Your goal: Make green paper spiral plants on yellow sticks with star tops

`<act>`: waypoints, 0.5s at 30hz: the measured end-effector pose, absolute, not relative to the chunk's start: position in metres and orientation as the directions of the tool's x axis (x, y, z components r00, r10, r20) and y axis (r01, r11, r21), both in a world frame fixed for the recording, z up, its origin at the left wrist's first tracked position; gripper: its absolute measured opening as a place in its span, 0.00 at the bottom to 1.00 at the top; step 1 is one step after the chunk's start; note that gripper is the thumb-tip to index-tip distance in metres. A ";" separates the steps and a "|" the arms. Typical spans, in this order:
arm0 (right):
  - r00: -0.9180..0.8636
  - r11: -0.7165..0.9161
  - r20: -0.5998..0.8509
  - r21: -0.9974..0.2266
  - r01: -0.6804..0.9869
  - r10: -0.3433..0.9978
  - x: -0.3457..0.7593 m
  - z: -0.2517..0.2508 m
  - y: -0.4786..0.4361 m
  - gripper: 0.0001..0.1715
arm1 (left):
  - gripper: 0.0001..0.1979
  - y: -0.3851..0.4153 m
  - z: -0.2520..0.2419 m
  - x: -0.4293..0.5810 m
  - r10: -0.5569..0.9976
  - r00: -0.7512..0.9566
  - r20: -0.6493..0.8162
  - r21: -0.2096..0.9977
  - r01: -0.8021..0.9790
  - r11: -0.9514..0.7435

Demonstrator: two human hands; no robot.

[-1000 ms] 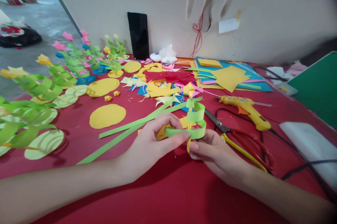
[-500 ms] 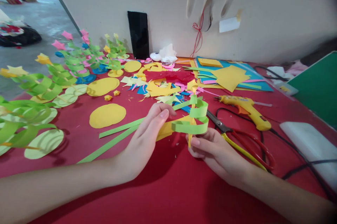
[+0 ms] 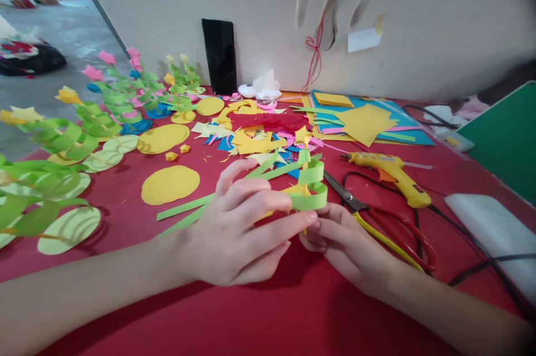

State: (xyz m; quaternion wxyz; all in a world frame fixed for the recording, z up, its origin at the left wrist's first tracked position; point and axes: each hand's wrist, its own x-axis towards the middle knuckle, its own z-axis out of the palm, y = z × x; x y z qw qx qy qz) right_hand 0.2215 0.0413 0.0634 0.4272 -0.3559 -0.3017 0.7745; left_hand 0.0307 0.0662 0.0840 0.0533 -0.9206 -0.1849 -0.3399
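Observation:
My right hand (image 3: 347, 239) pinches the lower end of an upright yellow stick topped with a yellow star (image 3: 303, 136). A green paper strip (image 3: 312, 201) loops round the stick in a spiral below the star. From the left, my left hand (image 3: 247, 227) reaches across, its index fingertip touching near the bottom of the spiral, close to my right fingertips. Its other fingers are bent and apart. Loose green strips (image 3: 184, 208) lie behind my left hand, which partly hides them and some yellow paper.
Scissors (image 3: 355, 205) and a yellow glue gun (image 3: 389, 169) with its cable lie at the right. Finished spiral flowers (image 3: 62, 135) stand at the left. Yellow discs (image 3: 170, 184), paper scraps (image 3: 255, 141) and a leaning black phone (image 3: 220, 56) are farther back.
My left hand has moved right and turned over, with its index finger now at the foot of the green spiral. The star and spiral have shifted slightly left; my right hand still holds the stick.

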 end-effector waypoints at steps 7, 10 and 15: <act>-0.395 -0.464 -0.298 -0.767 -0.443 0.869 0.221 0.067 0.042 0.04 | 0.19 0.063 0.079 0.033 0.321 0.670 0.669 0.043 0.396 -0.917; -0.394 -0.476 -0.315 -0.768 -0.429 0.864 0.221 0.068 0.042 0.05 | 0.20 0.064 0.080 0.033 0.337 0.675 0.657 0.062 0.396 -0.916; -0.365 -0.490 -0.353 -0.768 -0.412 0.861 0.220 0.067 0.042 0.07 | 0.20 0.064 0.079 0.034 0.345 0.669 0.659 0.091 0.385 -0.919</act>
